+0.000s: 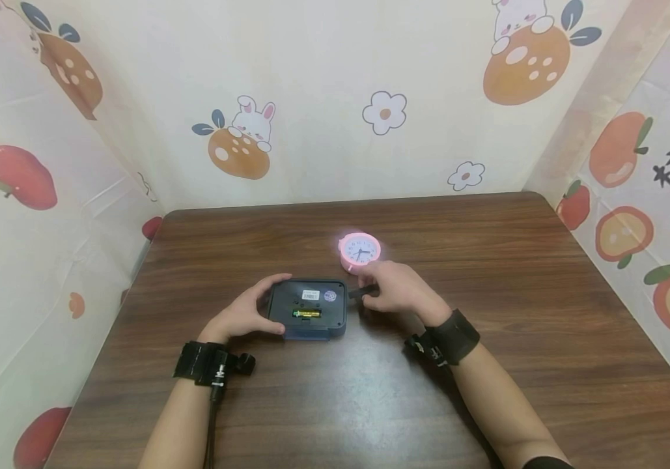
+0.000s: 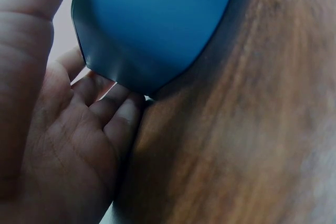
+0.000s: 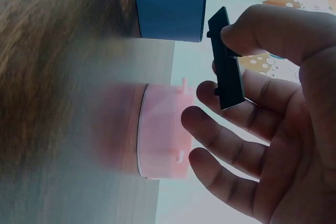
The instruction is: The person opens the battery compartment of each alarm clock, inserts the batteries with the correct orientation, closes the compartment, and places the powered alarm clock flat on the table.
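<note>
A dark blue boxy device lies on the table, its back with a label and a small sticker turned up. In its uncovered compartment sits a green-and-gold battery. My left hand grips the device's left end, thumb on the near side and fingers round the far side; the left wrist view shows its blue side close up. Just off the right end, my right hand pinches a thin black battery cover between thumb and fingers. Small tabs stick out along one edge of the cover.
A round pink alarm clock stands just behind my right fingers, dial up. The brown wooden table runs back to a curtain printed with fruit and rabbits, which also hangs on both sides. Each wrist wears a black strap with a cable.
</note>
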`<control>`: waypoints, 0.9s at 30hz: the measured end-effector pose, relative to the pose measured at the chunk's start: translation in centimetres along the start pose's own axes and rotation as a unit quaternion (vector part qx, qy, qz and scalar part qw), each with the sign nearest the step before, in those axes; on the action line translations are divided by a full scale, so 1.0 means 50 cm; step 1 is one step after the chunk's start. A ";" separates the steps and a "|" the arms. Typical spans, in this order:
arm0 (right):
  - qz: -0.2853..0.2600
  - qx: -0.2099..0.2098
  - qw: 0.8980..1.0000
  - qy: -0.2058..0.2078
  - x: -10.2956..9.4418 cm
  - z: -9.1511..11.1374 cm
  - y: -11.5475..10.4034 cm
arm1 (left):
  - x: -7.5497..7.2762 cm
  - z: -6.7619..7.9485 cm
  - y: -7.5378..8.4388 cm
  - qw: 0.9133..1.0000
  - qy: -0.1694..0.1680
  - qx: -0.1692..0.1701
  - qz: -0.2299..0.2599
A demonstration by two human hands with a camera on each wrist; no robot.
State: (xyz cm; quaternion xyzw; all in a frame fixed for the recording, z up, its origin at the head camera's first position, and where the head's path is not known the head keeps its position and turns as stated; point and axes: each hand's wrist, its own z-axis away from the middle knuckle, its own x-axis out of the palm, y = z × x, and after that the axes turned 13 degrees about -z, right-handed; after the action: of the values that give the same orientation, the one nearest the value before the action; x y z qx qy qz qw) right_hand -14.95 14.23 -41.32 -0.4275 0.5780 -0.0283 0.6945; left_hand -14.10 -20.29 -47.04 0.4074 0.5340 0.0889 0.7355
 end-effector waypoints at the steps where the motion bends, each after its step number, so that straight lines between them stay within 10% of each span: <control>1: 0.007 -0.004 1.000 0.003 0.000 0.000 0.000 | 0.000 0.000 0.000 1.000 0.000 -0.001 0.000; 14: -0.090 -0.101 0.991 -0.009 0.019 -0.016 0.004 | -0.001 0.001 -0.003 1.000 0.002 0.001 -0.006; 27: -0.068 -0.103 0.992 0.022 0.031 -0.012 -0.013 | -0.001 0.000 -0.001 1.000 -0.001 0.005 -0.003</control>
State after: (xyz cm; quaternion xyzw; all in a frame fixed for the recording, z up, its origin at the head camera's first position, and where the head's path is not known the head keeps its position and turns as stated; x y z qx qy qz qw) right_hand -14.65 12.68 -42.09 -0.5341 0.5628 -0.0252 0.6304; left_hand -14.16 -20.35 -47.03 0.4095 0.5347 0.0838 0.7344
